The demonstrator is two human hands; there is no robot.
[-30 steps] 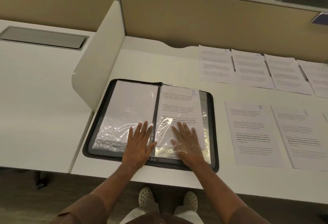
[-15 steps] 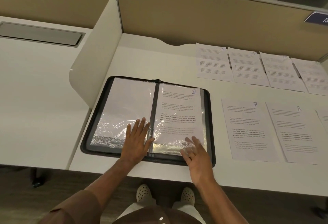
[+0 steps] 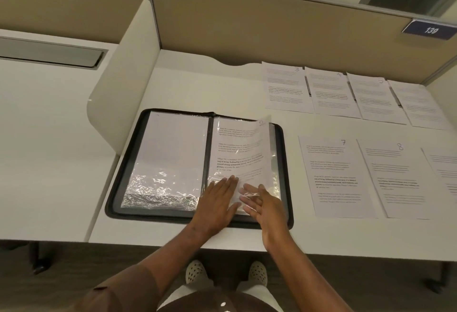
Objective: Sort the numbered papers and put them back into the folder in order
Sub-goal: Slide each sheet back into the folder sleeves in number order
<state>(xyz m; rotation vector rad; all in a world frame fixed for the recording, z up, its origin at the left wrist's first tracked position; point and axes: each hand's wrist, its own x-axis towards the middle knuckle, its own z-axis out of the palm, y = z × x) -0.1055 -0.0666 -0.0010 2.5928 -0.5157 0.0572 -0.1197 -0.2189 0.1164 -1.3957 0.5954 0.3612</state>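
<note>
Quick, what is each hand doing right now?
Left hand: open, fingers straight, pressing flat on the page in the folder.
Right hand: open, fingers straight under the page's lifted plastic sleeve.

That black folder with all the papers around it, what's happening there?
A person is filing numbered sheets into an open black folder on the desk. The left hand lies flat near the spine, while the right hand lifts the plastic sleeve holding a printed page. Sheets 3, 7 and 8 wait on the desk.
</note>
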